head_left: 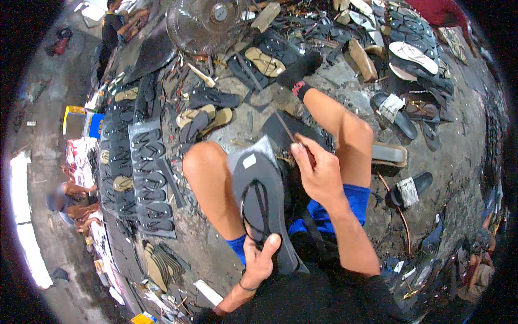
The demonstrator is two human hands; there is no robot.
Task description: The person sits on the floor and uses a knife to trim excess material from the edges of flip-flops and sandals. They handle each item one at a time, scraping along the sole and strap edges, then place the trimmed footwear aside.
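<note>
A dark grey flip-flop (258,178) with black straps and a small white sticker near its toe lies over my lap, its toe pointing away from me. My left hand (260,260) grips it near the heel end, the thumb on top and the fingers beneath, out of sight. A pale, clear sheet (264,144) sticks out around the toe. My right hand (319,170) is closed beside the flip-flop, just right of its toe. Between thumb and fingers it pinches a thin, dark, blade-like strip (284,125) that points away to the upper left. The two hands are apart.
Many flip-flops cover the floor: a tan and black group (202,121) ahead, a row on a clear sheet (154,181) at left, and slides (410,190) at right. A fan (208,24), a wooden block (362,59) and a grey block (389,154) stand around. Other people sit and stand farther off.
</note>
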